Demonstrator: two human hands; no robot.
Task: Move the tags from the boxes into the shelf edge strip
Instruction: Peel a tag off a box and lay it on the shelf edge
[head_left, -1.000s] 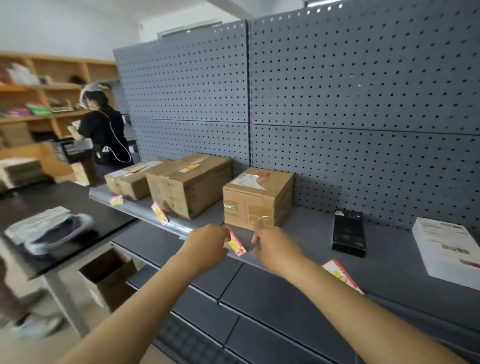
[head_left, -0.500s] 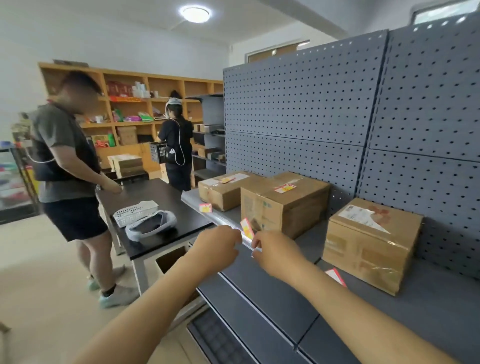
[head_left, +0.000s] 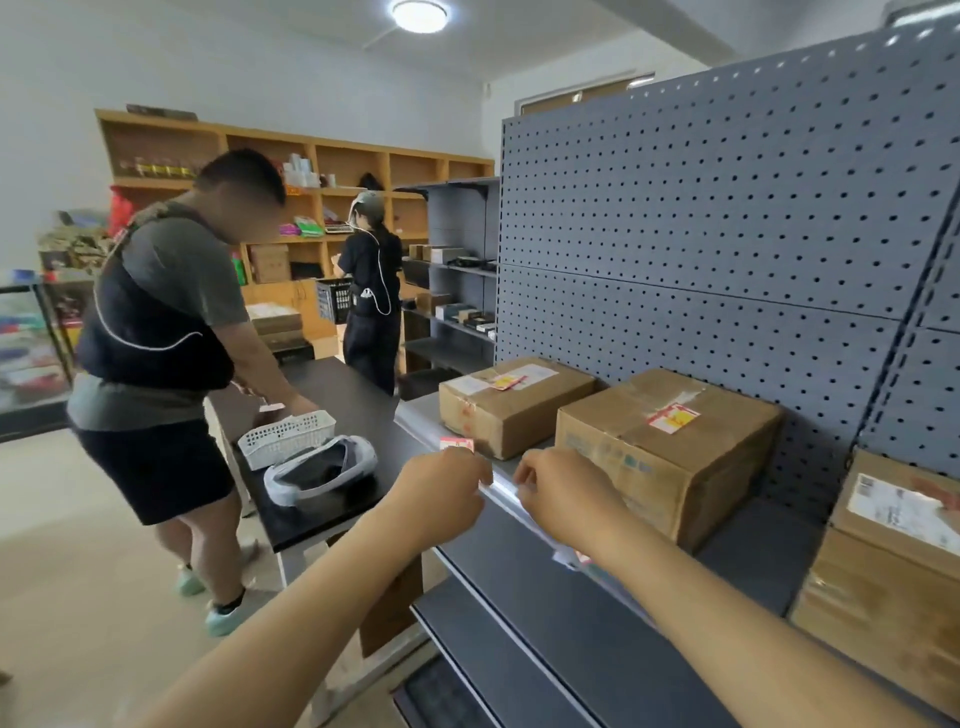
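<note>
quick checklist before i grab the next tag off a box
1. Left hand free: cannot tell, fingers curled at the strip.
2. Right hand free: cannot tell, also pinched at the strip.
3. Tag in the strip beyond the left hand: ok, it stands in the strip.
4. Tag under the right wrist: cannot tell, mostly hidden.
5. Tag on the middle box: ok, lying on top, nothing covers it.
6. Tag on the far box: ok, on top, though a longer reach.
</note>
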